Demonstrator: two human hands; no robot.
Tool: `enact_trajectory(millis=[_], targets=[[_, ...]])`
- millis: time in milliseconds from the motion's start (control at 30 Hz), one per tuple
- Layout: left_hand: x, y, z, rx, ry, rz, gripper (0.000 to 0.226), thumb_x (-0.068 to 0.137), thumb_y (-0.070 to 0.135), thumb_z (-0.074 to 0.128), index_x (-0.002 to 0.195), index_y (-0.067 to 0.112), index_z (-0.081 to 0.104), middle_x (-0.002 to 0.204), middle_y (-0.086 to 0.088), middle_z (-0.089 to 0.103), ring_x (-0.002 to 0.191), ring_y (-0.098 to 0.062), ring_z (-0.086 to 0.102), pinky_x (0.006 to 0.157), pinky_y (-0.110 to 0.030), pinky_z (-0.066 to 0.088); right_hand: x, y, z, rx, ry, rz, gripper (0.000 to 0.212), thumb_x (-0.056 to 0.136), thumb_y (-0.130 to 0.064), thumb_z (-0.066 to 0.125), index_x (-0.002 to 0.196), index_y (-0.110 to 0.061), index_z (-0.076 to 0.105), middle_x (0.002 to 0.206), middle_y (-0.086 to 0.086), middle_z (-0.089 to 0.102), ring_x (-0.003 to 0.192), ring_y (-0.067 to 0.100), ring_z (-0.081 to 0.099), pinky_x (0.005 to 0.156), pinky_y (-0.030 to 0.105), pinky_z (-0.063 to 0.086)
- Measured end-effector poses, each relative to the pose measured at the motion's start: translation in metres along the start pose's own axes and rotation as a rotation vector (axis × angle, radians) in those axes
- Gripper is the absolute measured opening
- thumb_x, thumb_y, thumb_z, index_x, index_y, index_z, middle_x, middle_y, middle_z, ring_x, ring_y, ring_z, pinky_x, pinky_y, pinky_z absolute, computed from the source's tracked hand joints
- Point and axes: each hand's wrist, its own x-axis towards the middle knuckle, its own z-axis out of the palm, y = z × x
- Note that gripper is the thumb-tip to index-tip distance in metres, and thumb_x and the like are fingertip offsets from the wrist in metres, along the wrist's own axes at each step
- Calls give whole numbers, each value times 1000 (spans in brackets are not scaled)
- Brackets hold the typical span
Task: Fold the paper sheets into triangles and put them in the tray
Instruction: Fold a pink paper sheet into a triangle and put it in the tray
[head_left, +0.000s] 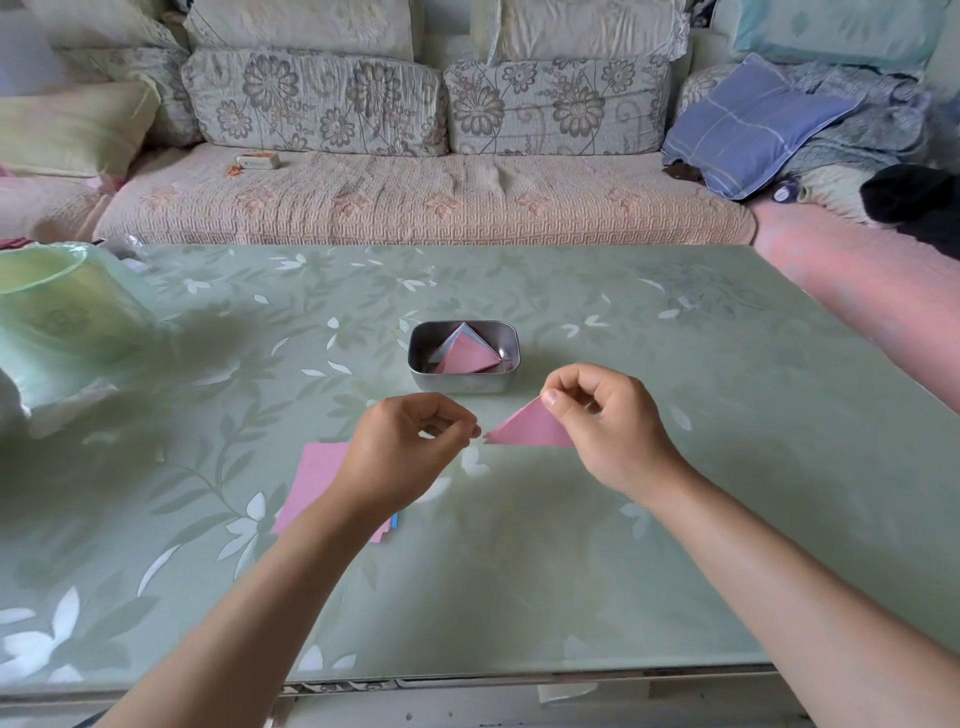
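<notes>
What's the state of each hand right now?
Left hand: fingers curled beside the pink triangle; grip cannot be told.
Right hand: pinching the pink triangle.

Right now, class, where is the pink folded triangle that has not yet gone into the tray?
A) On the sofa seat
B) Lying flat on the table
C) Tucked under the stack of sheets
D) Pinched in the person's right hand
D: the right hand pinches the pink triangle by its upper corner, holding it up on the near side of the metal tray.
</notes>
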Motion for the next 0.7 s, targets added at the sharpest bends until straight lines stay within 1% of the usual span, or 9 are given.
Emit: enact_trajectory(millis=[67, 100, 200, 267, 300, 400, 467, 600, 700], targets=[[-1, 4, 5, -50, 3, 40, 12, 88, 20, 67, 85, 29, 76, 84, 19, 74, 81, 0, 69, 70, -15, 53, -4, -2, 7, -25, -60, -6, 19, 91, -12, 64, 78, -26, 66, 68, -19, 61, 64, 1, 52, 65, 13, 41], [-2, 6, 8, -67, -17, 55, 9, 87, 24, 69, 88, 29, 76, 86, 19, 74, 81, 1, 69, 67, -12, 51, -5, -3, 11, -29, -81, -5, 19, 91, -13, 64, 78, -26, 67, 70, -17, 64, 66, 2, 54, 66, 14, 42], [-3, 10, 17, -58, -31, 131, 5, 88, 29, 73, 87, 25, 76, 78, 19, 73, 73, 2, 68, 63, -11, 49, -6, -6, 18, -4, -107, 20, 15, 91, -19, 65, 79, -26, 70, 74, -11, 68, 67, 3, 56, 66, 18, 45], [-1, 10, 18, -76, 25, 135, 9, 89, 27, 72, 81, 23, 75, 71, 15, 71, 66, -3, 65, 61, -15, 48, -5, -8, 20, 50, -108, 48, 13, 92, -21, 67, 81, -26, 73, 73, -11, 69, 65, 2, 57, 64, 16, 45], [1, 11, 19, -111, 50, 108, 11, 89, 27, 72, 80, 22, 75, 71, 11, 71, 67, -7, 66, 63, -20, 51, -4, -8, 21, 71, -108, 62, 13, 92, -22, 67, 82, -26, 73, 72, -11, 70, 64, 1, 56, 63, 14, 44], [3, 10, 18, -234, 92, 20, 12, 88, 27, 74, 79, 19, 75, 75, 1, 74, 78, -21, 71, 76, -41, 58, -3, -7, 23, 66, -98, 84, 14, 92, -23, 69, 79, -27, 73, 68, -11, 67, 61, 1, 54, 61, 15, 43], [5, 10, 18, -281, 111, -2, 11, 88, 25, 74, 79, 18, 75, 78, -1, 75, 82, -24, 72, 81, -47, 57, -1, -4, 24, 43, -75, 90, 16, 92, -24, 70, 76, -28, 72, 65, -13, 65, 58, 1, 51, 57, 14, 41], [12, 5, 9, -339, 205, -61, 9, 89, 23, 73, 82, 18, 76, 78, -5, 75, 80, -29, 72, 81, -52, 57, 2, 0, 23, -46, -63, 101, 20, 91, -22, 69, 73, -29, 69, 60, -16, 61, 51, 1, 47, 52, 11, 36], [20, -2, 1, -275, 266, -71, 10, 88, 26, 71, 79, 23, 74, 73, 2, 74, 74, -24, 71, 76, -46, 59, 2, 5, 23, -160, -60, 138, 22, 91, -21, 69, 71, -30, 67, 58, -16, 60, 51, 2, 48, 53, 12, 36]])
